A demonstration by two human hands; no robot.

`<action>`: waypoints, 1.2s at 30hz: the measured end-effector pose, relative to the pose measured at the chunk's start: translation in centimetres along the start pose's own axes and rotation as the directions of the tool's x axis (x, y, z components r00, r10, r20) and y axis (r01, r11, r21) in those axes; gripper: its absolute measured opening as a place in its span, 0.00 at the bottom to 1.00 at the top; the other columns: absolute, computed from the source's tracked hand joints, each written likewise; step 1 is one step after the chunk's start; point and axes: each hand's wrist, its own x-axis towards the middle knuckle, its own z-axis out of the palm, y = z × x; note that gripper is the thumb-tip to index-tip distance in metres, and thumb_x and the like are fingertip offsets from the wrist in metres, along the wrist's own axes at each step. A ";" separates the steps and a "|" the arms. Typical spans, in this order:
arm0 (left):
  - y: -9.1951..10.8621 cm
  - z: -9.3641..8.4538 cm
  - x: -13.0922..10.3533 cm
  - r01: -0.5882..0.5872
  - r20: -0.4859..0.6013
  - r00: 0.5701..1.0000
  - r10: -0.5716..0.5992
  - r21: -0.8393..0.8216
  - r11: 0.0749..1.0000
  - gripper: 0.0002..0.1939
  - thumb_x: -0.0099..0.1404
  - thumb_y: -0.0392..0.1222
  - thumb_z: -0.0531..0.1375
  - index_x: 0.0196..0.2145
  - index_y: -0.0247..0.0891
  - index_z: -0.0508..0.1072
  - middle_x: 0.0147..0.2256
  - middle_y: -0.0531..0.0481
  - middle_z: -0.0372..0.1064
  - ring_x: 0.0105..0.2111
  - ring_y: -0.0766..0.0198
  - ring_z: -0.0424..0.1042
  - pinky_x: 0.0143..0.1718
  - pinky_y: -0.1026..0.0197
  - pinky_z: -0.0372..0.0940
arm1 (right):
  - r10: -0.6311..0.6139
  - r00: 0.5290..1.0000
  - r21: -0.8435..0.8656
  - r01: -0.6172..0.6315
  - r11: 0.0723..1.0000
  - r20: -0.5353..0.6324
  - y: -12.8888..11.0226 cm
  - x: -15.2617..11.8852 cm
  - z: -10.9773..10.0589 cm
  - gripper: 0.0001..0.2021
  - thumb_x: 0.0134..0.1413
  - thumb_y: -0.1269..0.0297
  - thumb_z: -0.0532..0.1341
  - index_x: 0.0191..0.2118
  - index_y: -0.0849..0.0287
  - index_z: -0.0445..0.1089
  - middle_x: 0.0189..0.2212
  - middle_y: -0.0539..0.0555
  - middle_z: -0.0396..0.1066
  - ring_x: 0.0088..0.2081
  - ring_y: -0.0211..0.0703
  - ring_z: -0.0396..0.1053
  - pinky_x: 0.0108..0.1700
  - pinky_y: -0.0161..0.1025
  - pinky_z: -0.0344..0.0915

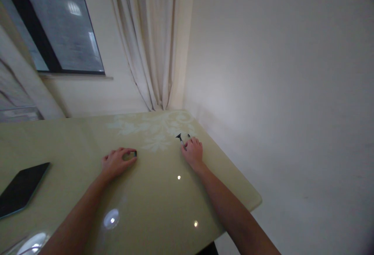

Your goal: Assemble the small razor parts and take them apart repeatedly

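My left hand [117, 163] is just above the table, thumb and fingers bent into a pinch. Between their tips is a small dark piece [135, 153], too small to name. Farther right, my right hand [193, 152] is closed beside its thumb on a razor [181, 140] with a black head and a slim silvery handle. The razor's head points away and to the left, and the lower handle meets the hand. A small dark tip [189, 135] shows just beyond the right fingers; what it belongs to is hidden.
Both hands are over a glossy pale table [152, 204] with a white floral pattern. A dark flat tablet-like slab [23, 189] lies at left. The table's right edge runs along a plain wall [280, 91]. Curtains [152, 41] and a window [64, 21] are behind.
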 end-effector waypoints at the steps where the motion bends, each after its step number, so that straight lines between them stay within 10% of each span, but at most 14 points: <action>1: -0.1 0.0 0.0 -0.003 -0.003 1.000 0.003 -0.007 1.000 0.23 0.61 0.59 0.59 0.51 0.52 0.79 0.54 0.44 0.74 0.56 0.39 0.68 0.57 0.36 0.54 | -0.023 1.000 0.023 0.023 0.999 0.007 -0.7 -0.1 -0.2 0.12 0.64 0.58 0.58 0.34 0.59 0.74 0.42 0.61 0.72 0.49 0.52 0.67 0.50 0.45 0.59; 7: -0.9 0.2 0.2 -0.039 -0.057 0.998 0.035 -0.069 0.997 0.23 0.59 0.57 0.61 0.49 0.47 0.81 0.50 0.43 0.76 0.53 0.40 0.71 0.56 0.40 0.59 | -0.092 0.984 0.173 0.065 0.983 0.153 -8.3 -0.3 0.7 0.12 0.62 0.57 0.60 0.35 0.59 0.75 0.40 0.61 0.73 0.45 0.50 0.70 0.48 0.43 0.63; 14: -2.4 -0.1 0.4 -0.167 -0.075 0.985 0.153 -0.246 0.955 0.28 0.54 0.59 0.61 0.44 0.36 0.82 0.42 0.39 0.77 0.42 0.49 0.76 0.48 0.52 0.68 | 0.066 0.946 0.313 -0.170 0.934 0.318 -15.8 -1.3 2.4 0.15 0.65 0.54 0.57 0.39 0.60 0.75 0.39 0.61 0.76 0.41 0.49 0.74 0.44 0.42 0.66; 30: -3.2 -0.5 0.9 -0.055 -0.050 0.998 0.042 -0.315 0.947 0.31 0.50 0.57 0.60 0.45 0.34 0.81 0.30 0.47 0.74 0.31 0.54 0.74 0.35 0.57 0.67 | 0.118 0.947 0.274 -0.204 0.940 0.300 -17.6 -1.8 3.0 0.13 0.59 0.56 0.60 0.41 0.60 0.74 0.39 0.62 0.78 0.44 0.52 0.76 0.49 0.47 0.65; 36: -2.6 -1.2 0.3 -0.032 0.004 0.999 0.036 -0.351 0.936 0.31 0.50 0.56 0.60 0.46 0.34 0.80 0.26 0.50 0.72 0.27 0.56 0.72 0.32 0.57 0.66 | 0.084 0.935 0.370 -0.218 0.903 0.346 -14.7 -0.8 2.1 0.20 0.63 0.44 0.57 0.39 0.57 0.73 0.37 0.58 0.77 0.39 0.49 0.74 0.40 0.41 0.65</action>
